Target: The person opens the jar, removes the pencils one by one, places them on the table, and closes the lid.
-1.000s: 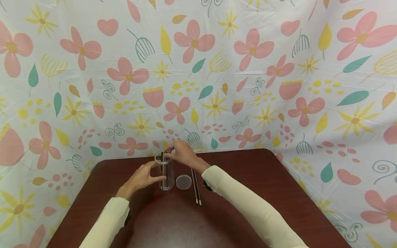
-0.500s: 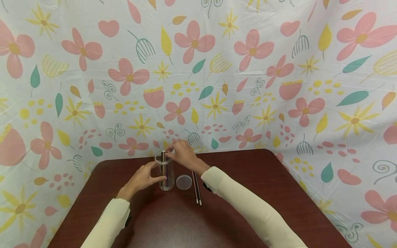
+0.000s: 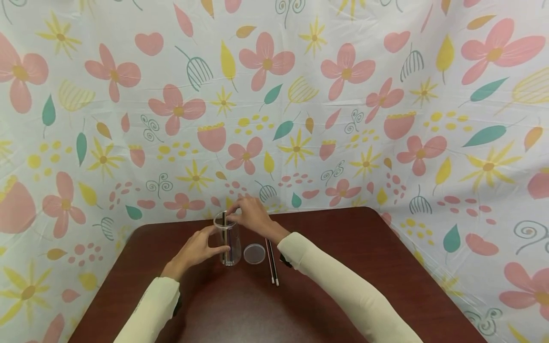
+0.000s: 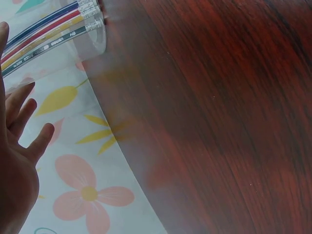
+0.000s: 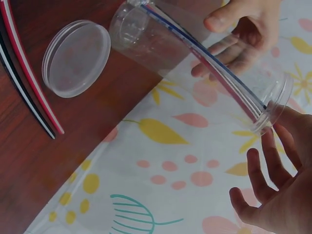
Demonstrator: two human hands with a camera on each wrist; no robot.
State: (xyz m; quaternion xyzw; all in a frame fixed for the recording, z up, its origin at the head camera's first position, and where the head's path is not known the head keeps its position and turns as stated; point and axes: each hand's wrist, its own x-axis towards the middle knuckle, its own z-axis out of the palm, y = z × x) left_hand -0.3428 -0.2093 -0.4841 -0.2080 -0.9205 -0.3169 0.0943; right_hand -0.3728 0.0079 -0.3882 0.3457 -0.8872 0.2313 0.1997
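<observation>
A tall clear jar (image 3: 233,245) stands upright near the table's back edge. Inside it are several pencils (image 4: 48,38), blue, red, yellow and dark green, leaning together with eraser ends down. My left hand (image 3: 199,245) holds the jar from the left, thumb on the near side and fingers behind. At the jar's mouth is my right hand (image 3: 250,214), its fingertips right at the rim beside the pencil tops. In the right wrist view the right hand's outer fingers (image 5: 256,180) spread loosely, and its thumb is hidden. I cannot tell whether it pinches a pencil.
A clear round lid (image 3: 255,254) lies on the dark red-brown table (image 3: 240,305), just right of the jar. Two more pencils (image 3: 271,267), one reddish and one black, lie side by side under the right forearm. A flower-patterned cloth (image 3: 274,119) hangs behind the table.
The right hand's fingertips shift slightly at the jar's mouth, and the pencil tops there have shifted a little. The left hand stays on the jar; the lid and loose pencils keep their places.
</observation>
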